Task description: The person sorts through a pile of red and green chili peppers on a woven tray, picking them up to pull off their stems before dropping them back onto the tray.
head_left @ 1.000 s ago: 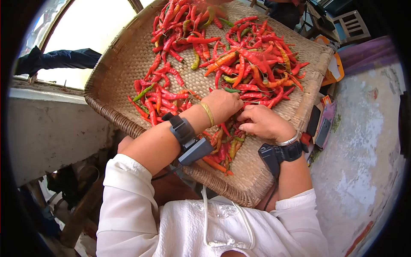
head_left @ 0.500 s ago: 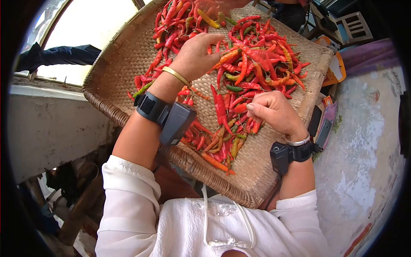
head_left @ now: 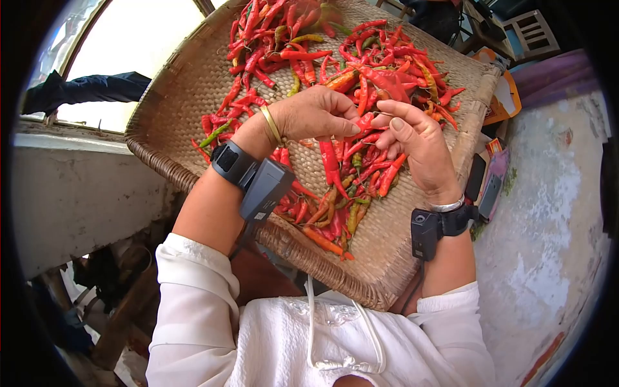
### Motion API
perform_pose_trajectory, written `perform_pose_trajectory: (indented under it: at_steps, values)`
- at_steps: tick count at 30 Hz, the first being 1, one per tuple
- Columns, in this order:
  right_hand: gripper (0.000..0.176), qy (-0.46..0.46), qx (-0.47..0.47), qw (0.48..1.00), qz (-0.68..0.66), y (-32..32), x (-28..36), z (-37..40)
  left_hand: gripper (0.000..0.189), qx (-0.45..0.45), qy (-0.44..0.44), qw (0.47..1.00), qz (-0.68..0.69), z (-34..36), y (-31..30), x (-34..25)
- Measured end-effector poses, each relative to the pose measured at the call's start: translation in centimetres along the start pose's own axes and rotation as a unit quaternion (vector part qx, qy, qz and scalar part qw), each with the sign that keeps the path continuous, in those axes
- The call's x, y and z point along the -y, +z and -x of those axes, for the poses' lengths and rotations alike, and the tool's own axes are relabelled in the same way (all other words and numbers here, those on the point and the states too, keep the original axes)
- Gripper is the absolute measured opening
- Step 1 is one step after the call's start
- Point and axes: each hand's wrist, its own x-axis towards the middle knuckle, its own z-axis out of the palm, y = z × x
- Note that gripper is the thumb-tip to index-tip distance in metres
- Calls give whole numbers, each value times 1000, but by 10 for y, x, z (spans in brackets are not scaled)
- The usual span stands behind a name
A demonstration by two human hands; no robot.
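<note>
Above the wicker basket (head_left: 380, 261), my left hand (head_left: 316, 113) pinches a red chili pepper (head_left: 364, 122) between thumb and fingers. My right hand (head_left: 419, 145) meets it from the other side, its curled fingers and thumb at the pepper's thin stem end. Part of this pepper is hidden by the fingers. Under and around both hands lie heaps of chili peppers (head_left: 332, 164), mostly red, with some orange, yellowish and green ones. A larger pile (head_left: 393, 71) spreads beyond my hands.
A bright window (head_left: 135, 45) with dark cloth (head_left: 97, 87) across it is at left, above a pale wall (head_left: 90, 193). At right, an orange box (head_left: 506, 97) and a phone-like object (head_left: 488, 197) lie beside the basket. A blurred reddish shape (head_left: 329, 13) shows at the top.
My left hand has moved right and down from over the pile to meet my right hand. A red chili pepper is now between them. My right hand's fingers have uncurled somewhat.
</note>
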Motion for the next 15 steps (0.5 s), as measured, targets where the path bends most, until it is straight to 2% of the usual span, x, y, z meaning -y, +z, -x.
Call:
perform_pose_trajectory:
  at_steps: [1, 3, 5, 7, 9, 11, 12, 14, 15]
  values:
    - [30, -5, -52, 998, -30, 2, 1, 0, 15, -77, 11, 997, 14, -1, -5, -1]
    - [36, -1, -52, 998, -18, -4, -1, -2, 14, -282, 70, 944, 159, -10, -13, 7]
    - [35, -4, -77, 996, -38, -6, -6, -3, 14, -297, 87, 943, 125, -16, -25, 22]
    - [33, -11, -83, 995, -48, -4, -7, -6, 14, -312, 80, 947, 10, -17, -21, 25]
    - [31, -17, -90, 994, -58, -5, -9, -7, 17, -286, 81, 950, -93, -22, -11, 31]
    - [27, 23, -73, 997, -33, -7, -11, -6, 23, -360, 164, 863, -315, -28, -1, 38]
    - [27, 23, -73, 997, -33, -6, -12, -6, 23, -360, 164, 863, -314, -30, -1, 43]
    - [23, 45, -64, 997, -8, -2, -15, -7, 31, -295, 153, 879, -343, -35, -3, 56]
    - [23, 45, -61, 997, -7, -1, -15, -7, 31, -297, 152, 878, -342, -36, -4, 57]
